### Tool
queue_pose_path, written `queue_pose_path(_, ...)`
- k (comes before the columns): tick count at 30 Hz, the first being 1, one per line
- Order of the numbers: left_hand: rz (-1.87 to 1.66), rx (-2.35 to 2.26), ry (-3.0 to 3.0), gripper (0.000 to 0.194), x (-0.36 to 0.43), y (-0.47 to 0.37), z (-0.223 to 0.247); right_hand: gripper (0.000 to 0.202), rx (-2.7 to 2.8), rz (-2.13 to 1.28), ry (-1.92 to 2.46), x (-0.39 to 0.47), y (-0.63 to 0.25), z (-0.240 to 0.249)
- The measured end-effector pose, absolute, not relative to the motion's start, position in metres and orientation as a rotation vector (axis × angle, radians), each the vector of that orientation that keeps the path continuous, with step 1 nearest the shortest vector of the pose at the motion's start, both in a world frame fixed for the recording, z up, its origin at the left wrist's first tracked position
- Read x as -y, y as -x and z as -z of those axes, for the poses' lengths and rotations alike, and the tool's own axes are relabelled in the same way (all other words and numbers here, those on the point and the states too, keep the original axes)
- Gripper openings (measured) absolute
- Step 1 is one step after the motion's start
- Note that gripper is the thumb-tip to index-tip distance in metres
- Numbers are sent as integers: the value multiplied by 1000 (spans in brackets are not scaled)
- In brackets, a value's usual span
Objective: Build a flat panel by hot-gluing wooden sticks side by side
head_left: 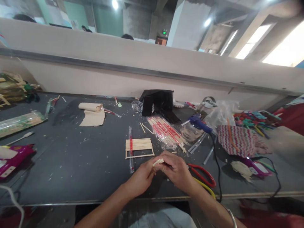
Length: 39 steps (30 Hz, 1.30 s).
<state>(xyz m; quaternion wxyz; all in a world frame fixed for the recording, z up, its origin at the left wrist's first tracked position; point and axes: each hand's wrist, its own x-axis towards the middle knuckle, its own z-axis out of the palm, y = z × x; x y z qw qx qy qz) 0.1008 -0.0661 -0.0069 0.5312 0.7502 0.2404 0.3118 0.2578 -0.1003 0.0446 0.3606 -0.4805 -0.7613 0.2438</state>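
Roll (92,117) lies on the table (78,167), left of a stick frame (139,145). Nearer you, your left hand (143,175) and right hand (177,167) meet over the table, fingers of both pinching a pale piece (158,162). A red handle (210,175) lies beside your right hand.

On my feed, the left hand (142,177) and right hand (177,169) hide most of the pale piece (158,161). Right wrist (191,185) covers part of the yellow handle (206,187). Left edge crops the magenta package (20,158). Stick packet (165,130): print illegible to me.
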Motion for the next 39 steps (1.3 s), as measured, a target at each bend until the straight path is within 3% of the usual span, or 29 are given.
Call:
queue_pose_path(8,-699,-648,-1724,24,68,-100,3,22,1858,-713,1293,92,-252,-53)
queue_pose_path(17,-455,-797,-1337,32,104,-89,-33,35,1194,-1542,1216,97,-242,-63)
queue_pose_path(24,-450,-721,-1054,45,117,-80,-38,30,1107,-1663,1037,108,-239,-56)
queue_pose_path(39,-611,-904,-942,51,134,-90,-13,32,1072,-1587,1121,113,-236,-51)
